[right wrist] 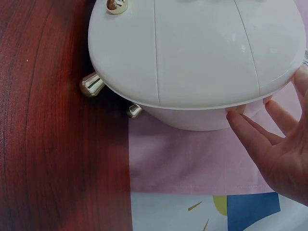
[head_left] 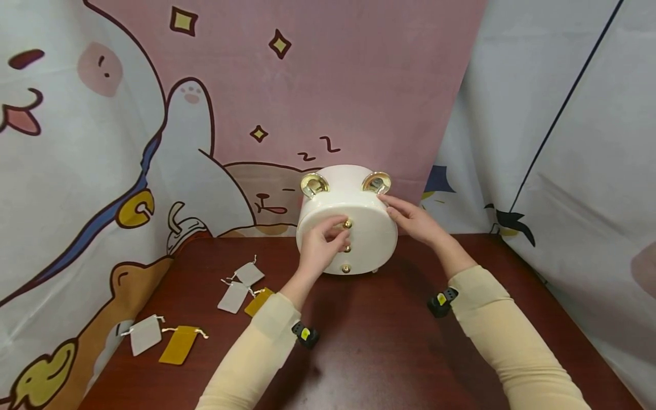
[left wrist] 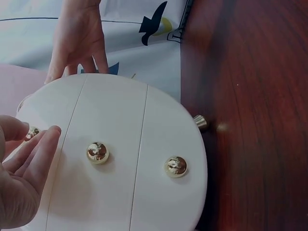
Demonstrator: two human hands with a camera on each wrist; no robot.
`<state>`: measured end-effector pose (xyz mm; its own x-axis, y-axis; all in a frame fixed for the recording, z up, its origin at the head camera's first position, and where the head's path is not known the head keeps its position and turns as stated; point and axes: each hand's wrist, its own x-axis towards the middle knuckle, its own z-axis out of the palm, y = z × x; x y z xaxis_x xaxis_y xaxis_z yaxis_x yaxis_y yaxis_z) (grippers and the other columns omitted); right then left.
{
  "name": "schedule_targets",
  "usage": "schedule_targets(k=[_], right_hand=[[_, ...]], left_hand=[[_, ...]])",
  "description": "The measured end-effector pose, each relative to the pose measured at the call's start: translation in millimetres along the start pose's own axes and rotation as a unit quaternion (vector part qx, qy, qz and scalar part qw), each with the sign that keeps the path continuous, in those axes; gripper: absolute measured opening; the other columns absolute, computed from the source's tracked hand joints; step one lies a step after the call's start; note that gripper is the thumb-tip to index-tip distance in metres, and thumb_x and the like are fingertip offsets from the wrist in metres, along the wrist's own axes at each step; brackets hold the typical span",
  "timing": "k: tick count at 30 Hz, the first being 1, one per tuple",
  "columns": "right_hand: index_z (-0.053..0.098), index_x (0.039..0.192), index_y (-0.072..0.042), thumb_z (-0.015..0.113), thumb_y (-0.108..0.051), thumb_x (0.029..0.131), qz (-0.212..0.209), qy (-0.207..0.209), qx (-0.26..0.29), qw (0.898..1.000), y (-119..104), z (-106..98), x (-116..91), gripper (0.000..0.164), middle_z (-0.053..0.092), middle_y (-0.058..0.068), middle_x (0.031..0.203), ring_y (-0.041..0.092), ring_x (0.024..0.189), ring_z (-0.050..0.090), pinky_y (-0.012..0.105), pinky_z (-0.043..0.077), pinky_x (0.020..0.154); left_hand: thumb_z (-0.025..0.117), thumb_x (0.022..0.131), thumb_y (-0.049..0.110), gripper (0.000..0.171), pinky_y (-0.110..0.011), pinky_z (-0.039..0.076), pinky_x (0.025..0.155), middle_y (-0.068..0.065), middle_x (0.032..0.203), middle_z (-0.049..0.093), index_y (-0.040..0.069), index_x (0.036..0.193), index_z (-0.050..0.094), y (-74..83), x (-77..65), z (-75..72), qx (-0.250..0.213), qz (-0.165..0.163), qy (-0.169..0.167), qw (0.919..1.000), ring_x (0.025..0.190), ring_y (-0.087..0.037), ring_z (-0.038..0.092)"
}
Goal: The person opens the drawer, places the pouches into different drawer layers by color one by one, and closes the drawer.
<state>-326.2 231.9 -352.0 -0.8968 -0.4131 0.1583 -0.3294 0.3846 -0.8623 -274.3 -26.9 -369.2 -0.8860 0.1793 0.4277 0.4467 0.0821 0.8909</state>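
Observation:
A white, rounded box (head_left: 368,242) with gold ear-like rings (head_left: 376,183) on top stands on the dark wooden table. Two seams divide its front into three panels, each with a round gold knob: top (left wrist: 32,133), middle (left wrist: 98,153) and bottom (left wrist: 176,166). My left hand (head_left: 322,242) is at the top knob, its bent fingertips on either side of it in a pinch. With fingers spread and fairly straight, my right hand (head_left: 416,222) touches the box's upper right side. Gold feet (right wrist: 92,84) show beneath the box in the right wrist view.
On the table's left lie several small drawstring pouches, some grey (head_left: 146,336) and some mustard yellow (head_left: 178,345). A pink cartoon-print cloth (head_left: 359,85) hangs just behind the box. White cloth (head_left: 579,142) hangs along the right side.

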Motion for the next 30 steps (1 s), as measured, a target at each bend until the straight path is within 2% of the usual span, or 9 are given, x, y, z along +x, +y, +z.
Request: schedule_targets(k=[4,10,14,21,26,30], right_hand=[[0.032,0.156,-0.013,0.044,-0.024,0.107,-0.005,-0.001,0.004,1.000,0.0,-0.6,0.7,0.051,0.025,0.014,0.160,0.045,0.128,0.047,0.055,0.050,0.091],[0.032,0.156,-0.015,0.049,-0.022,0.106,-0.002,0.004,0.006,1.000,0.2,-0.5,0.5,0.054,0.023,0.012,0.161,0.045,0.126,0.049,0.054,0.051,0.089],[0.033,0.156,-0.015,0.051,-0.022,0.105,0.001,0.008,0.003,1.000,-1.1,0.4,-0.2,0.055,0.023,0.012,0.161,0.045,0.125,0.050,0.053,0.052,0.088],[0.034,0.156,-0.016,0.052,-0.024,0.104,0.008,0.015,-0.010,1.000,-4.2,1.4,-2.0,0.055,0.024,0.012,0.161,0.043,0.128,0.049,0.052,0.052,0.089],[0.034,0.156,-0.017,0.053,-0.025,0.104,0.008,0.019,-0.024,1.000,-4.2,1.8,-2.2,0.056,0.024,0.012,0.161,0.043,0.128,0.048,0.051,0.052,0.089],[0.035,0.155,-0.017,0.053,-0.025,0.104,0.008,0.021,-0.025,0.999,-3.0,2.1,-1.9,0.055,0.025,0.011,0.161,0.043,0.129,0.048,0.052,0.052,0.090]], left_hand=[[0.067,0.092,-0.001,0.029,-0.033,0.059,0.069,-0.026,0.093,0.071,-0.003,0.121,0.067,-4.5,-4.8,1.5,-0.002,0.009,0.000,1.0000,0.080,-0.038,0.071],[0.068,0.092,0.001,0.027,-0.027,0.058,0.068,-0.019,0.090,0.073,-0.001,0.119,0.069,-10.7,-14.3,2.9,0.048,0.027,-0.006,0.9985,0.077,-0.026,0.073],[0.068,0.091,-0.002,0.027,-0.027,0.058,0.065,-0.019,0.087,0.073,-0.003,0.117,0.069,-21.8,-19.0,2.1,0.054,0.030,-0.010,0.9980,0.073,-0.027,0.073],[0.069,0.089,-0.004,0.027,-0.026,0.057,0.063,-0.019,0.086,0.073,-0.003,0.116,0.069,-39.8,-23.8,1.5,0.055,0.009,-0.014,0.9983,0.072,-0.032,0.072],[0.069,0.089,-0.005,0.029,-0.029,0.058,0.065,-0.026,0.091,0.071,-0.004,0.118,0.067,-53.3,-23.9,2.5,0.022,-0.004,-0.025,0.9994,0.075,-0.042,0.070],[0.068,0.089,-0.006,0.032,-0.037,0.059,0.066,-0.029,0.097,0.070,-0.004,0.121,0.066,-63.6,-22.8,3.2,0.005,0.000,-0.037,0.9993,0.078,-0.046,0.069]])
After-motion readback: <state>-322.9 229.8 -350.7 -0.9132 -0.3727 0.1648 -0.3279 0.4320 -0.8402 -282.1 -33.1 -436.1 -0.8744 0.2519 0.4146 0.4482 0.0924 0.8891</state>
